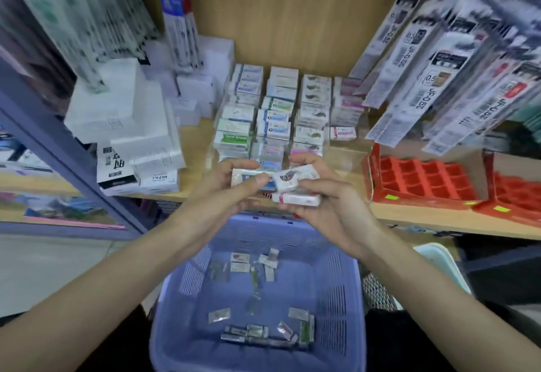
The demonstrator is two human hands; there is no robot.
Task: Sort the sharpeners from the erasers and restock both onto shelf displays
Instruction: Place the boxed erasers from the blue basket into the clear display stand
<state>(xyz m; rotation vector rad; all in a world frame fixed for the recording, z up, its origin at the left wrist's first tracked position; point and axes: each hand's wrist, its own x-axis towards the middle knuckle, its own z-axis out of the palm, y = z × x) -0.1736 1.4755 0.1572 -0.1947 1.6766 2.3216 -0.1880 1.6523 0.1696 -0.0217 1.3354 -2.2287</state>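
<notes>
Several wrapped erasers [292,180] are held just above the far rim of the purple basket [175,298]: the left hand [225,193] pinches one and the right hand [330,210] grips others. Small packets [257,335] lie inside the basket.

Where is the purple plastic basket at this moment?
Head view, bottom centre: the purple slatted plastic basket sits below the light wooden shelf edge, beneath the left hand and right hand, with small wrapped packets scattered inside.

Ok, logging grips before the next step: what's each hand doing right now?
Left hand: grips a blue-printed eraser pack.
Right hand: holds two white erasers.
</notes>
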